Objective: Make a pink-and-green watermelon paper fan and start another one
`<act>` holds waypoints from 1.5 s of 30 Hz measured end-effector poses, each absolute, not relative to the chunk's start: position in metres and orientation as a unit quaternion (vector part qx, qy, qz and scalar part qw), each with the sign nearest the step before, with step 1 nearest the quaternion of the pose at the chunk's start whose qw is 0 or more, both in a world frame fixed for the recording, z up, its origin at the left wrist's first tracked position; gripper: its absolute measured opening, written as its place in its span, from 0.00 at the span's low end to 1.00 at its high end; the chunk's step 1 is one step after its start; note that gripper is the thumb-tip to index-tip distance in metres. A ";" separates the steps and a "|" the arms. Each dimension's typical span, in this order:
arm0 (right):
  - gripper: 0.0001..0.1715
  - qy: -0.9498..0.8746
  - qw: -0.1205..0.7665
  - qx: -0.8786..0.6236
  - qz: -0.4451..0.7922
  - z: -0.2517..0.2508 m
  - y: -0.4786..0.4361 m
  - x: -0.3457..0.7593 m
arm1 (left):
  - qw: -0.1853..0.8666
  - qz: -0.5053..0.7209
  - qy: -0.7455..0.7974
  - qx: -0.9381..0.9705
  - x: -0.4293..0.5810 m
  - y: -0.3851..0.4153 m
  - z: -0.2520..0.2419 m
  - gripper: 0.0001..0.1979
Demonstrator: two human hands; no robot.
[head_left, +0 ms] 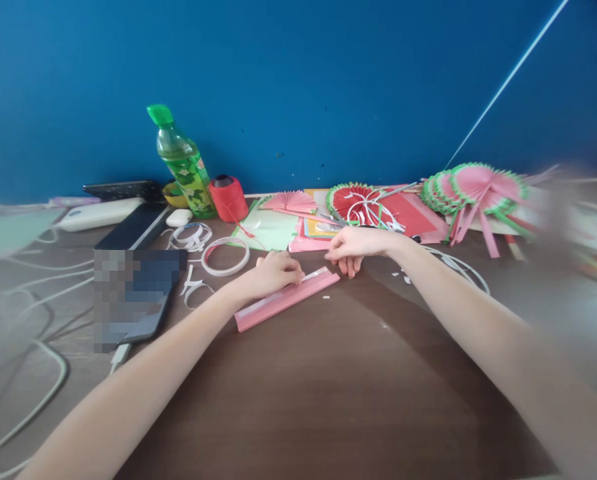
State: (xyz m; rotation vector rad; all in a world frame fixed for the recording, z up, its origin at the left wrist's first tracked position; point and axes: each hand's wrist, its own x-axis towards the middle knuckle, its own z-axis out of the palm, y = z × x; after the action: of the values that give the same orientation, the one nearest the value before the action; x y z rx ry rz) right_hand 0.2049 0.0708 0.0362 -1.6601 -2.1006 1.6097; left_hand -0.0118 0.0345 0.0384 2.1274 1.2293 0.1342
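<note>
A folded pink paper strip (278, 303) with a white tape line along its top lies slanted on the brown table (328, 393). My left hand (275, 272) presses on its middle with curled fingers. My right hand (353, 248) pinches at the strip's far right end, fingers closed. Whether the tape liner is between those fingers I cannot tell.
Behind stand a green bottle (183, 163), a red thread spool (228, 197), a tape ring (225, 257), a pink pleated fan (289, 200), watermelon paper fans (361, 201) and a stack of fans (471, 187). A phone (133, 300), cables (38, 393) and a power bank (98, 214) lie left.
</note>
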 end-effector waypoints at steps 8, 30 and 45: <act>0.17 -0.681 -0.006 -0.533 0.502 0.036 0.071 0.204 | 0.318 0.025 0.480 0.817 -0.010 0.034 0.039 0.14; 0.14 -0.727 -0.016 -0.549 0.412 0.038 0.061 0.191 | 0.241 -0.004 0.513 0.824 0.000 0.030 0.042 0.12; 0.14 -0.729 -0.009 -0.552 0.404 0.037 0.061 0.191 | 0.175 -0.034 0.507 0.843 -0.003 0.033 0.038 0.15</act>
State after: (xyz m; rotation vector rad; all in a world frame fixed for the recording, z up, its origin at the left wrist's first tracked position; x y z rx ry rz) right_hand 0.1911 0.0608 0.0367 -1.7436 -2.3042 1.2758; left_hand -0.0033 0.0326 0.0383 2.3891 1.4362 -0.0961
